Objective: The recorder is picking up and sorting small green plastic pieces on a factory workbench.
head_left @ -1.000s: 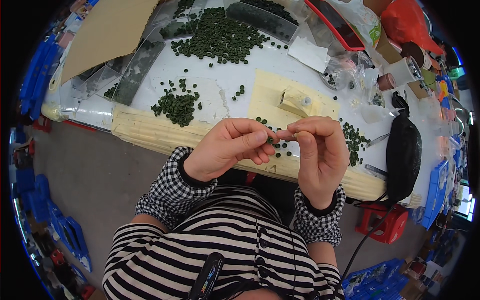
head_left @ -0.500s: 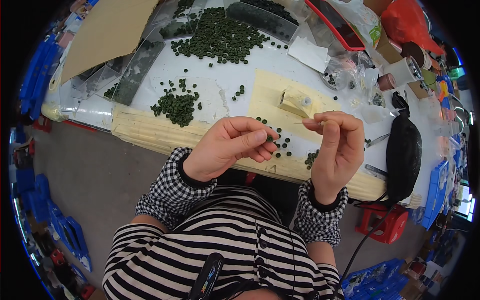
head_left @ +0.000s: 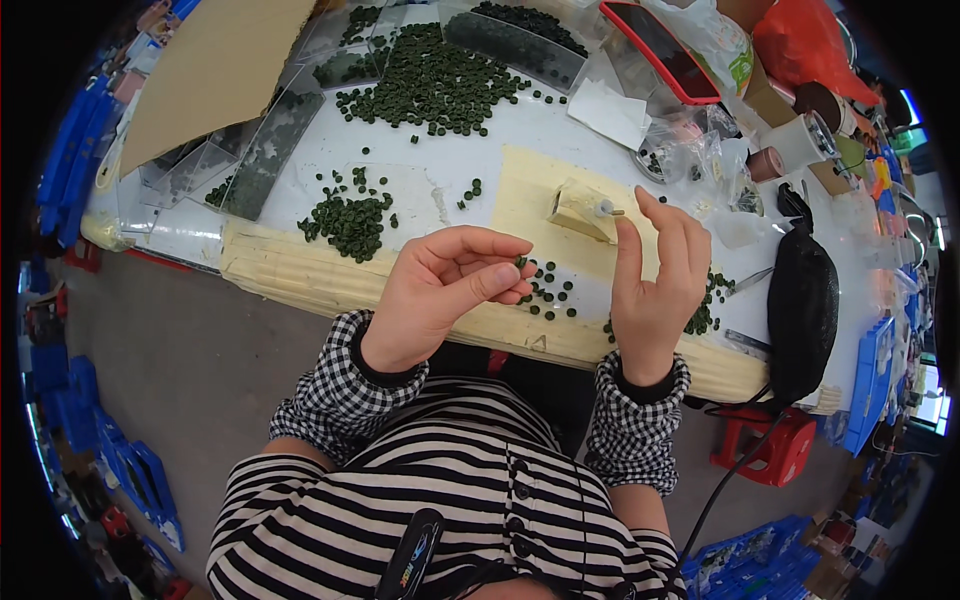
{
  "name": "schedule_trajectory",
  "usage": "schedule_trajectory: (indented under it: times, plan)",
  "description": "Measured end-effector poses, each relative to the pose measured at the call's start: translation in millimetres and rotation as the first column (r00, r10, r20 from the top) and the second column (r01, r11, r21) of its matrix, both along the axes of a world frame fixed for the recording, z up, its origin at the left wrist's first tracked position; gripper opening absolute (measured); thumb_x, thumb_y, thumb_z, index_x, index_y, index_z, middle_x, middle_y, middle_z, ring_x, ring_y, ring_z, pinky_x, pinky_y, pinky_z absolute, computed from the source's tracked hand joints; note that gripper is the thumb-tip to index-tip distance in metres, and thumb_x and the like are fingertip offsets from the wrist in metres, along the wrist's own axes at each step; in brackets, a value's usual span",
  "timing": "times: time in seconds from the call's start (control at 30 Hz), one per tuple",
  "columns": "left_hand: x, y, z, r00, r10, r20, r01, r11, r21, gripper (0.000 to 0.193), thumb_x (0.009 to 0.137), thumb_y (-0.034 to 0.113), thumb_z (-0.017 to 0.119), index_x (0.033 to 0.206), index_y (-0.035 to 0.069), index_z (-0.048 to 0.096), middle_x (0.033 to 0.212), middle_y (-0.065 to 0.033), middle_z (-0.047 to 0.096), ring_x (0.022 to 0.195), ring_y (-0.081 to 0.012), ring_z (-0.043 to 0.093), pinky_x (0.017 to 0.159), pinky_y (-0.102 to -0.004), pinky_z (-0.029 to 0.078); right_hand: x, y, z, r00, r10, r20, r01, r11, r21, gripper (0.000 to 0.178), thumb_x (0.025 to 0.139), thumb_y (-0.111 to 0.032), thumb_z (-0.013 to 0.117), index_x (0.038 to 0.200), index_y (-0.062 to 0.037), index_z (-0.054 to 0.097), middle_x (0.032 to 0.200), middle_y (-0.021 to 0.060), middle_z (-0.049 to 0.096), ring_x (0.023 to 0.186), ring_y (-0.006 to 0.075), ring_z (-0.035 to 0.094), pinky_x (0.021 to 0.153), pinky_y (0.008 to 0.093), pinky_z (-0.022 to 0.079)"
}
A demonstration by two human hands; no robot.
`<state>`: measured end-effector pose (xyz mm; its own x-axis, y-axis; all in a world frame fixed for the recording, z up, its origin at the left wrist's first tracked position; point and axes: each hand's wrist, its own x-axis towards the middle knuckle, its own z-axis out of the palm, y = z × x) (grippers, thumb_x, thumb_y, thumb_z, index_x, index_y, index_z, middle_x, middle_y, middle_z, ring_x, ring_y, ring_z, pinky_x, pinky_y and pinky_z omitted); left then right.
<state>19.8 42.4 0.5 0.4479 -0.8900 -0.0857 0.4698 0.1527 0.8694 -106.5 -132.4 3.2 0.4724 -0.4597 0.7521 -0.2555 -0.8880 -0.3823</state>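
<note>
At far left, a cardboard sheet (head_left: 205, 75) lies over clear trays (head_left: 268, 160) on the white tabletop (head_left: 312, 137). Right of these, a heap of green beads (head_left: 347, 225) sits near the tabletop's near edge. Left hand (head_left: 428, 290): grip pinched together on one green bead (head_left: 521, 262), partly hidden by the fingertips. Loose beads (head_left: 549, 288) lie just right of it. Farther back stands a yellowish block (head_left: 580, 208). Right hand (head_left: 656, 295): thumb and forefinger apart, near the block's right end. At right, a black pouch (head_left: 803, 310).
</note>
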Motion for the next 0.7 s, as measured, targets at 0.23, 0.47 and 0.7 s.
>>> schedule_trajectory:
  times: [0.23, 0.47, 0.7]
  plan:
    - [-5.5, -3.4, -0.4, 0.998, 0.04, 0.047, -0.037, 0.997, -0.07, 0.026, 0.091, -0.002, 0.063, 0.117, -0.004, 0.061, 0.101, -0.0129, 0.07, 0.092, -0.0155, 0.068, 0.082, -0.0257, 0.057, -18.4, 48.2, 7.5, 0.937, 0.346, 0.055, -0.345, 0.883, 0.319, 0.028, 0.076, 0.002, 0.073, 0.104, -0.0042, 0.073, 0.088, 0.0078, 0.061, 0.079, 0.0236, 0.056, 0.069, 0.0316, 0.046]
    - [-7.0, -3.0, -4.5, 0.999, 0.037, 0.029, -0.033, 0.993, -0.115, 0.021, 0.089, -0.004, 0.065, 0.11, -0.005, 0.062, 0.1, -0.0128, 0.069, 0.093, -0.017, 0.069, 0.083, -0.0268, 0.058, -18.0, 57.1, 0.9, 0.913, 0.396, 0.102, -0.407, 0.852, 0.329, 0.035, 0.076, 0.002, 0.073, 0.11, -0.0048, 0.073, 0.086, 0.0057, 0.061, 0.078, 0.0219, 0.055, 0.067, 0.0307, 0.046]
    - [-11.2, -3.0, -5.6, 0.997, 0.053, 0.06, -0.046, 0.993, -0.108, 0.019, 0.089, -0.004, 0.065, 0.108, -0.006, 0.065, 0.099, -0.0125, 0.07, 0.091, -0.0159, 0.068, 0.083, -0.0264, 0.058, -19.6, 58.7, 1.1, 0.908, 0.404, 0.114, -0.418, 0.843, 0.339, 0.035, 0.077, 0.002, 0.073, 0.111, -0.0037, 0.072, 0.087, 0.0056, 0.062, 0.078, 0.0215, 0.055, 0.067, 0.0304, 0.046]
